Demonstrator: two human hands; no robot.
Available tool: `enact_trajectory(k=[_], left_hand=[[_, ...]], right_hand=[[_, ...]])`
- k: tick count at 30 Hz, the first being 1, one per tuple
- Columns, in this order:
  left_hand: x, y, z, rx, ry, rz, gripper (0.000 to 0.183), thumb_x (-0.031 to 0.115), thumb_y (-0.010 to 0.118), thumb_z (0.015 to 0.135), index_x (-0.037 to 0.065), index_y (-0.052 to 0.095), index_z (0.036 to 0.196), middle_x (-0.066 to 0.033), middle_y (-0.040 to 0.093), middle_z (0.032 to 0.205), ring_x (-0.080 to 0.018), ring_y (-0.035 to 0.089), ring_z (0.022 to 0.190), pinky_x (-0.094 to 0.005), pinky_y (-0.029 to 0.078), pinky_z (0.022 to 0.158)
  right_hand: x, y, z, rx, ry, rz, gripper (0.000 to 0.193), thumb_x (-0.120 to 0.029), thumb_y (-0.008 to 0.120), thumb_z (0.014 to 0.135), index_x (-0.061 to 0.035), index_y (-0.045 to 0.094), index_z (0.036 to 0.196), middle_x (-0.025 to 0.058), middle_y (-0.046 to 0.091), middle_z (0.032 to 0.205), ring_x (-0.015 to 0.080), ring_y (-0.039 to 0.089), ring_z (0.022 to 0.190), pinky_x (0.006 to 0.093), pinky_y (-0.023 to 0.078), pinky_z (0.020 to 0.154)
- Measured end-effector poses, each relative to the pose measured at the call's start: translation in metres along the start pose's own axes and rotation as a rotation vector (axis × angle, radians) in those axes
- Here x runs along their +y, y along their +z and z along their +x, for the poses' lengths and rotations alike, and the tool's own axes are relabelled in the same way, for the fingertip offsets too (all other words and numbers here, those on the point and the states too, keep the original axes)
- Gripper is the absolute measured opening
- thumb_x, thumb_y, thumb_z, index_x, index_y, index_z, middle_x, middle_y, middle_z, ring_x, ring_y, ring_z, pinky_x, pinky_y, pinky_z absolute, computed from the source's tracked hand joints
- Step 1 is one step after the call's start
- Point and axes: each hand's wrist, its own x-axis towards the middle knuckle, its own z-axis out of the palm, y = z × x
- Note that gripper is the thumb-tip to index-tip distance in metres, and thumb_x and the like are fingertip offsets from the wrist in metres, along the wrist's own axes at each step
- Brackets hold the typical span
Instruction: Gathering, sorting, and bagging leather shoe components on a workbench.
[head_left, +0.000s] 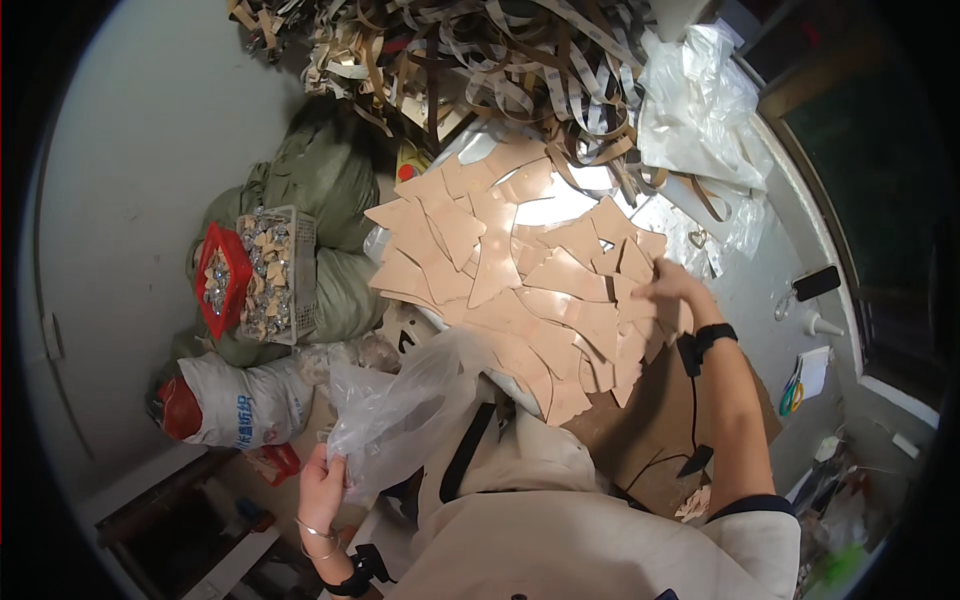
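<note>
A crumpled clear plastic bag hangs from my left hand, whose fingers are closed on its lower left edge. Tan, leather-like cut pieces with curved sides and pointed corners lie overlapping in a wide heap in front of me. At the heap's right edge, my right hand has its thumb and fingers bent around the edge of a tan piece. Part of those fingers is hidden among the pieces. The bag's upper end reaches the heap's near left side.
Tangled strips pile up behind the heap. At left, a white basket and a red basket of small parts rest against green sacks. Scissors, a phone and white plastic sheeting are at right.
</note>
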Motion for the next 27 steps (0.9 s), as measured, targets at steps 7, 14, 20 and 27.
enact_trajectory(k=[7,14,20,27], left_hand=[[-0.01,0.02,-0.009,-0.022,0.092,0.009,0.013,0.015,0.056,0.089,0.004,0.061,0.094,0.0013,0.054,0.064,-0.0062,0.048,0.057,-0.0231,0.042,0.053],[0.047,0.022,-0.03,-0.164,0.116,0.115,0.016,0.011,0.052,0.09,0.0,0.064,0.089,0.0045,0.053,0.068,-0.0057,0.047,0.056,-0.0222,0.042,0.058],[0.06,0.042,-0.035,-0.187,0.474,-0.096,0.016,0.012,0.055,0.091,0.002,0.065,0.096,0.0021,0.057,0.074,-0.0063,0.051,0.068,-0.0206,0.042,0.064],[0.086,0.078,-0.035,-0.26,0.404,-0.41,0.026,0.017,0.046,0.097,0.001,0.06,0.113,0.0034,0.05,0.065,-0.0056,0.047,0.059,-0.0202,0.039,0.056]], right_hand=[[-0.041,0.045,-0.052,0.132,0.009,-0.201,0.098,-0.042,0.089,0.043,0.0029,0.05,0.121,0.0198,0.065,0.104,0.0365,0.061,0.099,0.0421,0.048,0.086],[-0.034,0.07,-0.062,-0.11,0.174,0.8,0.056,-0.009,0.085,0.062,0.0057,0.06,0.11,0.0118,0.066,0.104,0.0204,0.065,0.085,0.0315,0.053,0.077],[-0.011,0.107,-0.05,0.16,0.151,0.417,0.064,-0.03,0.086,0.053,0.006,0.064,0.101,0.018,0.067,0.096,0.0236,0.066,0.084,0.0332,0.051,0.075],[-0.024,0.022,-0.175,0.446,0.076,0.823,0.052,-0.003,0.079,0.064,0.0026,0.056,0.11,0.0115,0.065,0.099,0.0198,0.063,0.084,0.0328,0.052,0.076]])
